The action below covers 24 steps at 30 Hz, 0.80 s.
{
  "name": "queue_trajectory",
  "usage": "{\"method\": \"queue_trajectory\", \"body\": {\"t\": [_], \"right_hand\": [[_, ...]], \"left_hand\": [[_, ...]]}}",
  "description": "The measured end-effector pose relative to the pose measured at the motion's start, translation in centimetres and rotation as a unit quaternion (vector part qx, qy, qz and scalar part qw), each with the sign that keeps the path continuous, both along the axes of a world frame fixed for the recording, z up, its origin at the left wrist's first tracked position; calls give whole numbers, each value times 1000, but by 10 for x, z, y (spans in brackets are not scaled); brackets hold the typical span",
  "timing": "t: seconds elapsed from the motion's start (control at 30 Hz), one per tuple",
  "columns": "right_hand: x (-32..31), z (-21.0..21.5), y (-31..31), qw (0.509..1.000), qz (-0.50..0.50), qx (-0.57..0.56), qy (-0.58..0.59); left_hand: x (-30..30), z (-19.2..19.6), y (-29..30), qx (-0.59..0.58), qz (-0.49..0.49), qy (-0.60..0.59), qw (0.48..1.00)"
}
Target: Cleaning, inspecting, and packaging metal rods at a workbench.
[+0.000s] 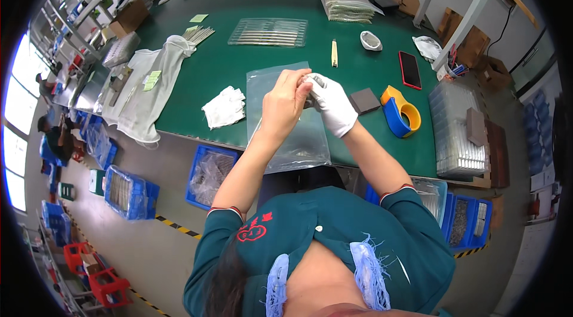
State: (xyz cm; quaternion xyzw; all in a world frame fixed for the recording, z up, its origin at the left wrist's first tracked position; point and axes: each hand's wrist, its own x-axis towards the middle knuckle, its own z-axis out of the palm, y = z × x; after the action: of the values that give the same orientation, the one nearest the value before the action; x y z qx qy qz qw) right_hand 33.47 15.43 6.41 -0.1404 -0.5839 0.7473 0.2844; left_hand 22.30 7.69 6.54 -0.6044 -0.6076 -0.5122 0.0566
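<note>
My left hand (283, 101), bare, and my right hand (331, 102), in a white glove, meet above a clear plastic sheet (298, 150) at the front of the green table. Both have their fingers closed and pressed together at the tips. What lies between them, if anything, is hidden by the fingers. Beside my left wrist a thin pale strip (255, 131) shows, partly covered by the forearm. A crumpled white glove (224, 107) lies left of the sheet. To the right of my gloved hand sit a dark grey block (364, 101) and a yellow-and-blue tape dispenser (401, 113).
Farther back are a clear tray of thin rods (268, 32), a cutter knife (334, 53), a small white cup-like thing (370, 41) and stacked bags (346, 0). A red phone (410, 70) and stacked clear trays (456, 132) stand right. A grey cloth (158, 72) hangs over the left edge.
</note>
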Motion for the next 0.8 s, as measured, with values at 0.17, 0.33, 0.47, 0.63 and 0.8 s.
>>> {"method": "queue_trajectory", "body": {"t": [0.17, 0.33, 0.47, 0.63, 0.8], "right_hand": [[-5, -20, -22, 970, 72, -216, 82], [1, -9, -30, 974, 52, -196, 103], [6, -5, -33, 989, -41, -128, 59], [10, -15, -31, 978, -108, -130, 125], [1, -9, -48, 970, -13, -160, 180]], "left_hand": [[-26, -20, 5, -19, 71, 65, 995], [-24, -5, 5, -3, 33, 33, 999], [-18, 4, -3, -16, -37, -14, 999], [0, -7, -15, -82, -98, -132, 983], [-9, -18, -8, -25, 41, -70, 996]]}}
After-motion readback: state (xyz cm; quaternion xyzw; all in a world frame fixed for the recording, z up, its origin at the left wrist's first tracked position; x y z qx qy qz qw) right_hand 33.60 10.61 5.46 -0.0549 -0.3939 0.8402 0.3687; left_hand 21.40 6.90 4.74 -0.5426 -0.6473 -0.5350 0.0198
